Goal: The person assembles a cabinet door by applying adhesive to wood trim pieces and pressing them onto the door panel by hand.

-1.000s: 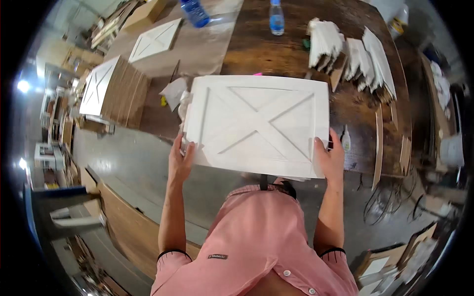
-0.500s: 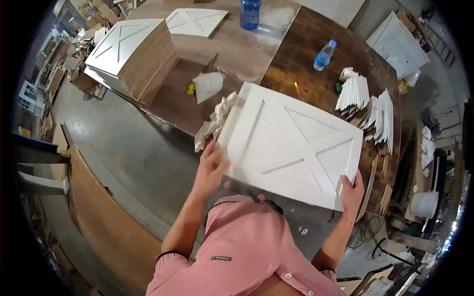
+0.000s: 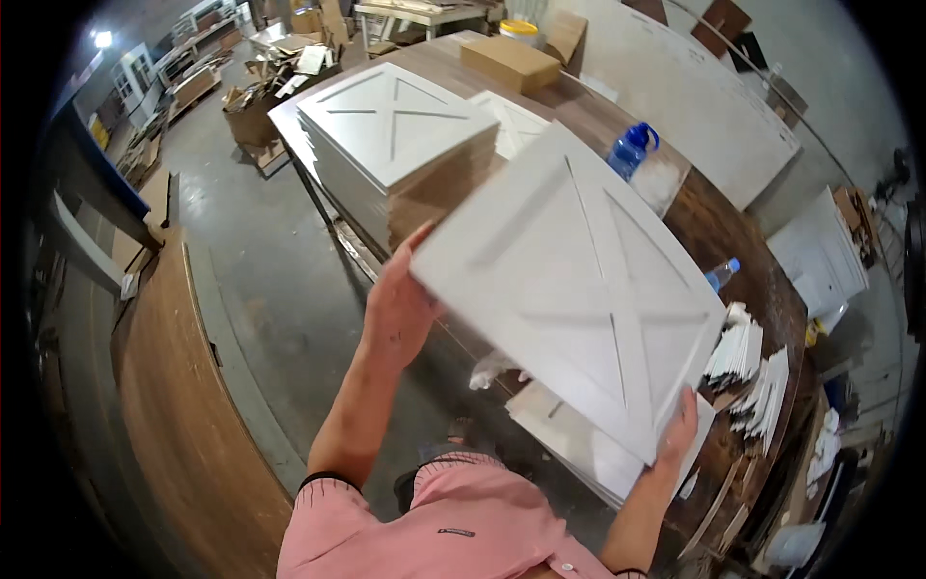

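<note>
I hold a white panel (image 3: 569, 289) with a raised X pattern, tilted in the air above the table. My left hand (image 3: 397, 301) is closed on its left corner, and my right hand (image 3: 678, 431) grips the lower right edge. Under it, more white panel board (image 3: 555, 434) shows on the near side of the table. Beyond my left hand stands a tall stack of similar X-pattern panels (image 3: 395, 121), with brown raw edges on its near side. Another white panel (image 3: 511, 124) lies behind that stack, partly hidden.
A blue jug (image 3: 632, 152) and a small water bottle (image 3: 721, 275) stand on the brown table (image 3: 699, 217). Bundles of white strips (image 3: 762, 396) lie at its right. A cardboard box (image 3: 509, 63) sits at the far end. Scrap boards (image 3: 289, 72) are heaped on the floor.
The panel has been lifted and tilted, uncovering white board beneath it. My left hand, near its left edge before, now grips the corner. The view has swung toward the panel stack.
</note>
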A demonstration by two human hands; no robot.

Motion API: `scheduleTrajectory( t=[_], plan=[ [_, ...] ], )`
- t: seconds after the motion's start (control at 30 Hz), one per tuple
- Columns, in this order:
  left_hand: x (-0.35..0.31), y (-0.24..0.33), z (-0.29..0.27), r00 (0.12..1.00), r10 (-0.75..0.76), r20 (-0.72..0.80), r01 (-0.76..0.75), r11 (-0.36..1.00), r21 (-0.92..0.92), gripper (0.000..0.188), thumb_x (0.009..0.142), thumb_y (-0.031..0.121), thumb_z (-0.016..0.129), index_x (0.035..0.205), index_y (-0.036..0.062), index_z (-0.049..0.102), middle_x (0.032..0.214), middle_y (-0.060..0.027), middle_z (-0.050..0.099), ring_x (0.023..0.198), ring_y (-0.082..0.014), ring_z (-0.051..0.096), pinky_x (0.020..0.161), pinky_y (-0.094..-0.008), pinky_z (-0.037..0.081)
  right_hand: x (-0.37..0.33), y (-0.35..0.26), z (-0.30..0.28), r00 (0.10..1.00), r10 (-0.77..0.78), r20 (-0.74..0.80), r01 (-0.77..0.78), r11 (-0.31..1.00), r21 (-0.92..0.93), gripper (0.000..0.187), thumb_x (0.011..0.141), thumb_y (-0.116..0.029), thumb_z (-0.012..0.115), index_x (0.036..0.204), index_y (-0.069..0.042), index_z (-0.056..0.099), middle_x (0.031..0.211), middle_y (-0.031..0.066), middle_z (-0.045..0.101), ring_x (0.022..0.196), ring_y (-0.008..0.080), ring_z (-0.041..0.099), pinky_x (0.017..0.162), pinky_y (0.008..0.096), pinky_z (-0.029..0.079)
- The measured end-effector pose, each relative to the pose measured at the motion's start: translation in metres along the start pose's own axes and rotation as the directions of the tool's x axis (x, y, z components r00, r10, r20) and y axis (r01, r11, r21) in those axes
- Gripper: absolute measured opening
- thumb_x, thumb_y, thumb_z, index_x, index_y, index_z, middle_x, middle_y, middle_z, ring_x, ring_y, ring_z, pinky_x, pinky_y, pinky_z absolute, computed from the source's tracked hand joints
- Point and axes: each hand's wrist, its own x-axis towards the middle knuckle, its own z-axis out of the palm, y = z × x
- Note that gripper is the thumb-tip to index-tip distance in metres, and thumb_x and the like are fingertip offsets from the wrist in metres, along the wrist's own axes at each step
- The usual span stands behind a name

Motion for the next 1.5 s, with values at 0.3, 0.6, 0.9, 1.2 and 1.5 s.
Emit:
scheduleTrajectory(
  t=[0.3,0.6,0.9,1.2,1.5],
  plan=[
    [0.081,-0.006,-0.015,0.986,-0.073,-0.147,0.089,0.990,0.106,0.050,0.106,0.037,0.056,0.141,0.0032,0.049,0.141,-0.0136,0.059,0.122,-0.0315,0.062,0.094,-0.0473,0.058,0.080,0.052,0.278,0.976,-0.028,0.218,0.010,0.997,0.081,0.049,0.101,-0.031,0.062,0.136,0.003,0.062,0.126,0.0129,0.069,0.110,0.0276,0.068,0.097,0.0398,0.054],
    [0.105,-0.048,-0.107,0.975,-0.187,0.117,0.143,0.940,0.311,0.050,0.108,0.043,0.055,0.147,0.0108,0.052,0.144,-0.0049,0.060,0.129,-0.0279,0.061,0.098,-0.0456,0.057,0.094,0.110,0.416,0.955,0.111,0.274,-0.153,0.979,0.134,0.050,0.102,-0.034,0.062,0.137,0.002,0.062,0.124,0.0124,0.070,0.113,0.0278,0.068,0.095,0.0403,0.055],
    [-0.060,-0.080,-0.178,0.861,-0.417,-0.292,0.484,0.847,0.218,0.056,0.108,0.048,0.059,0.151,0.0126,0.053,0.145,-0.0072,0.064,0.127,-0.0240,0.063,0.098,-0.0430,0.055,0.114,0.085,0.474,0.806,0.227,0.547,-0.201,0.974,-0.108,0.017,0.101,-0.024,0.066,0.103,-0.007,0.065,0.094,0.0063,0.068,0.081,0.0232,0.071,0.073,0.0385,0.064],
    [-0.201,-0.188,-0.258,0.555,-0.474,-0.684,0.700,0.711,0.075,0.047,0.104,0.040,0.066,0.140,0.0103,0.060,0.133,-0.0046,0.068,0.114,-0.0227,0.066,0.087,-0.0381,0.056,0.115,0.071,0.466,0.832,0.212,0.513,-0.193,0.977,-0.091,0.017,0.096,-0.024,0.071,0.095,-0.010,0.064,0.081,0.0027,0.064,0.061,0.0176,0.063,0.050,0.0296,0.051],
    [-0.168,-0.149,-0.248,0.759,-0.054,-0.649,0.512,0.665,0.543,0.040,0.105,0.032,0.066,0.137,0.0066,0.066,0.122,-0.0030,0.073,0.108,-0.0158,0.068,0.086,-0.0316,0.054,0.138,0.064,0.367,0.879,0.168,0.447,-0.246,0.961,0.122,0.051,0.098,-0.039,0.057,0.132,-0.002,0.064,0.120,0.0119,0.072,0.111,0.0275,0.069,0.097,0.0404,0.055]
  ],
)
